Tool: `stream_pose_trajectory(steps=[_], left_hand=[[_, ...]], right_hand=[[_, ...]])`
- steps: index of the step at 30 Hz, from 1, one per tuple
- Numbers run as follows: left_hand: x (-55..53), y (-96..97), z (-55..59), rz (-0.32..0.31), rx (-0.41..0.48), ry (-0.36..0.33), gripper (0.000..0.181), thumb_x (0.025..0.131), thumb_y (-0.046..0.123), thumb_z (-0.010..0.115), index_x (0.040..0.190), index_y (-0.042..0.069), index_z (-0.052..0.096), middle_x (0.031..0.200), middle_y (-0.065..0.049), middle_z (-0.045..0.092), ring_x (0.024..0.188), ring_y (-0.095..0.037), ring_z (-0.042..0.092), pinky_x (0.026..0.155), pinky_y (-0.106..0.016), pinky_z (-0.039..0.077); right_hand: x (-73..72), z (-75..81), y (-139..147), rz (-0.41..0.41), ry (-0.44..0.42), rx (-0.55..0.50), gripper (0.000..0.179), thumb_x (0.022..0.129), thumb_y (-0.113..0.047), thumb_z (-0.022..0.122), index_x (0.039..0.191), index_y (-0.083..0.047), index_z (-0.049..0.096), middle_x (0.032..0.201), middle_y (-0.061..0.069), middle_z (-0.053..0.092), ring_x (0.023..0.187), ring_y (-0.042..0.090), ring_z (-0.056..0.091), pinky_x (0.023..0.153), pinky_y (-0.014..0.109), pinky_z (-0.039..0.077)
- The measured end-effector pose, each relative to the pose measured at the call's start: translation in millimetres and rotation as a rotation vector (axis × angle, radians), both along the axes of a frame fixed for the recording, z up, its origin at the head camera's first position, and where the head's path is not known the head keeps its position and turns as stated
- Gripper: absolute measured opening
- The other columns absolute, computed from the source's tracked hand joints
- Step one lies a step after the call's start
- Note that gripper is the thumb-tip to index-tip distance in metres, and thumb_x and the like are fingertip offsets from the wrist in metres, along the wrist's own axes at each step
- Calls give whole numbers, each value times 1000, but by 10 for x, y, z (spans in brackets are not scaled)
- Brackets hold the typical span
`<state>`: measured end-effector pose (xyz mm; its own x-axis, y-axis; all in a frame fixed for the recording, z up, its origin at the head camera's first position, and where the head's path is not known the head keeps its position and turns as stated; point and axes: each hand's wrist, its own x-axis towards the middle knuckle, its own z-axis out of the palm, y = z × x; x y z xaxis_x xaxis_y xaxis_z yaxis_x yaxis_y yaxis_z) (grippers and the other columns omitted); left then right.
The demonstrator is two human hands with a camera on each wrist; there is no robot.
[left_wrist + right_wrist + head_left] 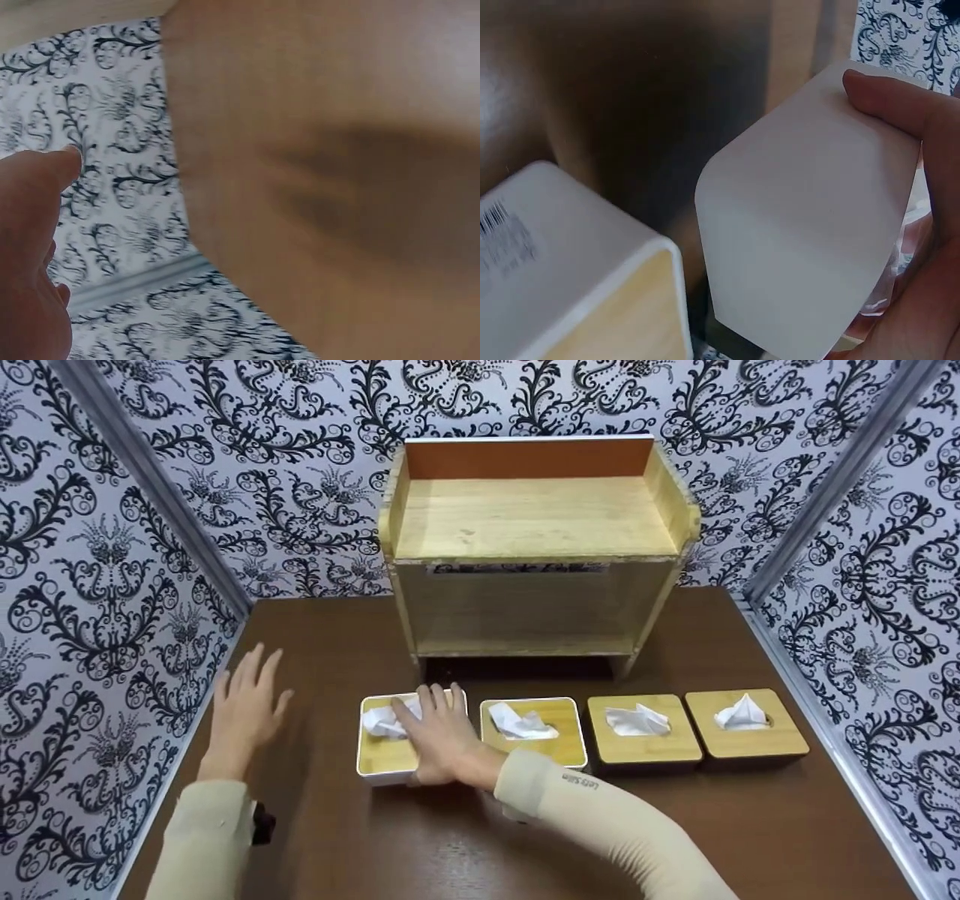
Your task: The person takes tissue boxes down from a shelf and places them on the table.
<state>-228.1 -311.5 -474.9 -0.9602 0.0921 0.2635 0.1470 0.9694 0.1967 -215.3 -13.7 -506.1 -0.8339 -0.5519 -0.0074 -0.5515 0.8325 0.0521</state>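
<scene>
My right hand spans the leftmost tissue box, a white box with a wooden lid and a white tissue sticking out. In the right wrist view, the thumb lies against the white side of this box, and the hand grips it from above. My left hand hovers over the table left of the boxes, fingers spread, holding nothing. Part of it, the thumb side, shows in the left wrist view.
To the right stand a second white-sided tissue box and two dark-sided ones, all wood-lidded. A wooden shelf is behind them on the brown table. Patterned walls enclose the back and sides.
</scene>
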Motion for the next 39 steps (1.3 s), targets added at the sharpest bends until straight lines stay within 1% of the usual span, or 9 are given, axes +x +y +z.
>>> stream_pose_trajectory(steps=[6,11,15,19,26,32,35,37,39], left_hand=[[147,-3,-253,1,0,-30,65,94,22,59,149,3,31,157,-26,22,142,-45,26,116,-66,14],[222,27,-412,-6,1,-52,62,94,21,59,149,4,34,157,-25,24,142,-45,28,117,-65,15],[268,37,-504,-9,7,-51,61,95,20,59,148,3,35,156,-25,27,141,-45,29,116,-65,18],[313,43,-552,-12,18,-46,62,95,21,60,148,3,34,155,-25,29,141,-45,29,114,-66,20],[355,46,-587,-4,18,-86,63,96,22,58,149,3,32,155,-24,29,142,-44,27,114,-67,19],[340,64,-603,1,21,-113,63,96,22,58,149,2,31,155,-24,29,143,-44,27,115,-67,18],[332,77,-604,-3,24,-124,63,96,23,58,149,2,32,155,-25,30,143,-44,27,115,-67,18],[327,86,-606,-6,24,-135,63,96,24,57,149,2,32,155,-25,31,143,-44,27,115,-67,18],[323,100,-606,-7,23,-145,63,97,24,57,149,2,31,155,-25,30,143,-44,27,115,-66,17]], right_hand=[[-19,-178,9,-26,-26,1,127,52,-70,80,155,-28,19,152,22,37,141,40,35,117,63,22],[-32,-274,1,-31,-30,-3,127,52,-69,81,155,-27,20,150,22,38,140,41,36,116,64,22],[-39,-347,-5,-30,-36,-6,126,51,-70,81,154,-26,22,149,22,39,139,41,37,115,64,23],[-54,-423,-1,-29,-43,0,125,52,-70,80,154,-26,22,150,22,38,139,40,37,115,64,23],[-57,-487,2,-30,-65,-8,125,53,-70,79,155,-27,20,151,22,36,140,40,35,116,64,22],[-50,-480,25,-32,-57,-1,125,55,-73,78,155,-28,19,151,22,36,141,40,35,117,64,21],[-37,-461,47,-27,-67,13,127,56,-77,75,156,-27,16,155,21,32,143,39,32,117,64,18],[-26,-426,74,-21,-86,18,127,57,-81,71,157,-27,14,158,21,27,146,39,28,118,65,15],[-26,-371,111,-13,-101,9,123,61,-85,63,157,-28,12,161,19,23,148,38,23,119,65,12]])
